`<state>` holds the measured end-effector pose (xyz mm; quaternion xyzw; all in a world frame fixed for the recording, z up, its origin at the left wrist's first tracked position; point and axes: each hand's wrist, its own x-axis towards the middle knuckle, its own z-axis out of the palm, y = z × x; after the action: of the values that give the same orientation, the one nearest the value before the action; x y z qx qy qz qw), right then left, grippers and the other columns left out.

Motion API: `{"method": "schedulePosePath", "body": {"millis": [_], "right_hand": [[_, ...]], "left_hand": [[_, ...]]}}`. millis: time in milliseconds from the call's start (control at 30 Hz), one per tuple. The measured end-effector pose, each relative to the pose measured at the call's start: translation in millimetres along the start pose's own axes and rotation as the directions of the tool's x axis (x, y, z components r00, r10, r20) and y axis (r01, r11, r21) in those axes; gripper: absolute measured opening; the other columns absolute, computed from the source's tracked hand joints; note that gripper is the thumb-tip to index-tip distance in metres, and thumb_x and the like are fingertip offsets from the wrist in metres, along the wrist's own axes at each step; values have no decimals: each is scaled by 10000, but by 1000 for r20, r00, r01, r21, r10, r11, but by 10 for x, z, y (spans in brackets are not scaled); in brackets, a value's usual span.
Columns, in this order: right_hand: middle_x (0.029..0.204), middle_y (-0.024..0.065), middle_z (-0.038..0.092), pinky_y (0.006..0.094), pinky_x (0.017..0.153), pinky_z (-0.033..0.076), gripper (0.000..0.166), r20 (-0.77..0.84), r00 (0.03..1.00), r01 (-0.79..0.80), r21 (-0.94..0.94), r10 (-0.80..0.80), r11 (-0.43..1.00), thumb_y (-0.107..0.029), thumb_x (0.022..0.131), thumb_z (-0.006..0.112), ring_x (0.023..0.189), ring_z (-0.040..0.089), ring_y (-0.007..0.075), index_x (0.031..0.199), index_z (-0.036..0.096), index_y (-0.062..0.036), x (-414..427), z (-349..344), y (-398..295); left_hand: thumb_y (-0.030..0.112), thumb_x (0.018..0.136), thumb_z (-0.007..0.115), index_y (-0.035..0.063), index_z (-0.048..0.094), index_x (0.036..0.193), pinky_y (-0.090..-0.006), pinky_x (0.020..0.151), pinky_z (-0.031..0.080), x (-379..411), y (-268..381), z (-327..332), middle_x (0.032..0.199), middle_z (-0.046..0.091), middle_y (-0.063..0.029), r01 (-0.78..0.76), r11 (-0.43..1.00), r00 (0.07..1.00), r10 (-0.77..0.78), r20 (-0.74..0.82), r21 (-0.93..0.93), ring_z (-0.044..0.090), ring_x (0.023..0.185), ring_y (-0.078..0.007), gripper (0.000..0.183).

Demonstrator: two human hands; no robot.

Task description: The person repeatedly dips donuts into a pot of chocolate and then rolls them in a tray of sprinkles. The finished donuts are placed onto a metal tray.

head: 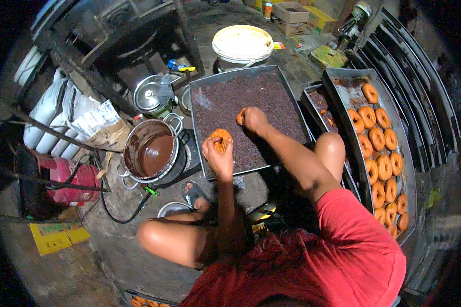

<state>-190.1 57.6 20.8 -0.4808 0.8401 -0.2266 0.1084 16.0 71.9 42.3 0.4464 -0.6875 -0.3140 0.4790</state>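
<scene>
A metal tray (215,78) in front of me is filled with dark chocolate sprinkles (249,92). My left hand (219,153) holds a ring doughnut (223,135) above the tray's near left side. Near the middle of the sprinkles, my right hand (255,121) grips another doughnut (239,117), mostly covered by the fingers. Left of the tray stands a two-handled metal pot (176,153) with melted chocolate (157,153) inside, its inner wall smeared brown.
On my right, a long metal tray (405,153) holds several plain doughnuts (376,138). A narrower tray (319,100) lies beside it. Beyond the sprinkles stands a white bucket (242,42). A lidded pot (150,94), sacks (50,107), a pink gas cylinder (71,180) and a black hose (115,219) are leftward.
</scene>
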Motion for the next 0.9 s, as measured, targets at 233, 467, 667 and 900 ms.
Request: {"method": "schedulePosePath", "body": {"millis": [233,467,667,900], "right_hand": [[865,105,685,382,560,533,270,260,964,-51,391,-57,919,-308,806,648,731,660,230,914,701,-66,626,-1726,232],[1011,118,649,427,633,603,249,113,937,-274,824,330,497,-245,909,556,779,672,247,1045,639,-54,-220,-3797,1471],[926,44,689,435,592,588,284,192,768,-540,706,611,458,-351,899,543,746,673,219,1057,636,-134,-558,-3826,2818],[867,74,705,398,651,590,275,-183,806,-542,152,563,826,-237,918,509,767,693,255,1075,659,-68,-234,-3584,3261]], "left_hand": [[191,764,722,13,663,963,-453,935,419,117,-202,759,1103,570,-185,-368,889,907,279,314,273,515,1075,-369,274],[112,706,698,-12,707,844,-466,781,508,277,-467,886,921,653,-219,-588,733,750,335,571,342,621,884,-387,185],[224,838,678,-11,728,927,-321,709,513,753,-65,861,864,719,-95,188,981,893,-147,425,-57,664,739,-186,256],[254,930,589,11,591,1122,-331,755,538,852,1731,1343,1040,649,-76,764,462,589,-212,780,-451,645,895,-186,310]]}}
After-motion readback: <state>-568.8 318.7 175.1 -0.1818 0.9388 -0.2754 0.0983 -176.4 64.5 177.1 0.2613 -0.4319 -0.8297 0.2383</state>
